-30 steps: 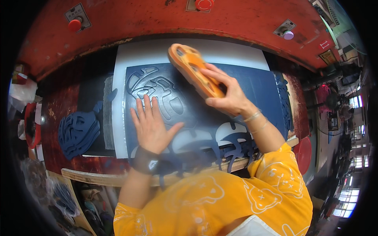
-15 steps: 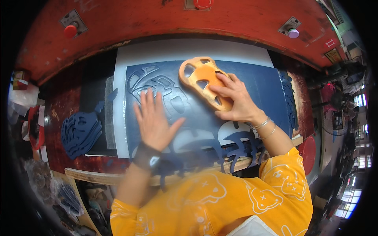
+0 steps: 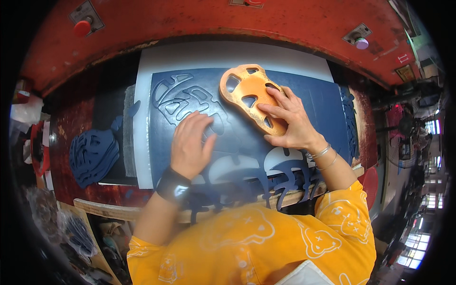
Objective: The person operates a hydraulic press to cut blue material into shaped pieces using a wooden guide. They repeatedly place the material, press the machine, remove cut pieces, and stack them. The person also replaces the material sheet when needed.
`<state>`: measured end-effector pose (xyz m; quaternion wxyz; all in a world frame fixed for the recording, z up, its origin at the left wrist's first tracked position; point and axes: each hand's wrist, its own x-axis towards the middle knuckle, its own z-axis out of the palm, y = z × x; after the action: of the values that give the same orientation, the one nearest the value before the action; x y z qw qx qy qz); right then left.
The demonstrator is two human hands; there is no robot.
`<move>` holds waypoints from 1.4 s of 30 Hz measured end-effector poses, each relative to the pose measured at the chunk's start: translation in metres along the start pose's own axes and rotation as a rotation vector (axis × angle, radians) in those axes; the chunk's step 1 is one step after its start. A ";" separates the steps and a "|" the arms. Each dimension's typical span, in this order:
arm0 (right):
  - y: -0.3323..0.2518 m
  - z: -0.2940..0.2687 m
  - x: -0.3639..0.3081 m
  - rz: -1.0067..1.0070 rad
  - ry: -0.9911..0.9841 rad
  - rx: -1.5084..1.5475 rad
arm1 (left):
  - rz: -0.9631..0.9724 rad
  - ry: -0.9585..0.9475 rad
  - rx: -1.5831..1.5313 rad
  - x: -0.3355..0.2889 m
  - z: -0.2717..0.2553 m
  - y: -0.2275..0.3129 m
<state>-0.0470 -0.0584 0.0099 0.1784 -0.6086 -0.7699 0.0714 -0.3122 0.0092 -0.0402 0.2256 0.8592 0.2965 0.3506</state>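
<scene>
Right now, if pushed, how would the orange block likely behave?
The orange block likely stays stiff: no bend shows under the right hand. Rolling seems unlikely, as it looks broad and flat on the blue sheet. It may slide, since that sheet looks smooth and shiny.

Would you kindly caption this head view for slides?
Right hand holding an orange openwork sole-shaped tool over a navy sheet.

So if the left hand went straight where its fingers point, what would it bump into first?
Probably the curvy outlines in the blue sheet, just ahead of the left hand. I can't tell whether it touches the sheet or hovers, so it might pass above them.
</scene>
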 end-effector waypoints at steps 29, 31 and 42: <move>0.039 -0.021 -0.097 0.346 -0.063 0.068 | -0.079 -0.227 0.188 0.068 0.007 -0.032; 0.042 -0.004 -0.104 0.190 0.148 0.031 | -0.083 -0.238 0.201 0.067 0.006 -0.029; 0.047 0.009 -0.104 0.129 0.405 0.069 | -0.035 -0.049 0.158 0.027 -0.007 0.001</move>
<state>0.0127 -0.1457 -0.0328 0.3453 -0.6521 -0.6748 -0.0151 -0.3014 0.0278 -0.0230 0.1703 0.8774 0.3328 0.3007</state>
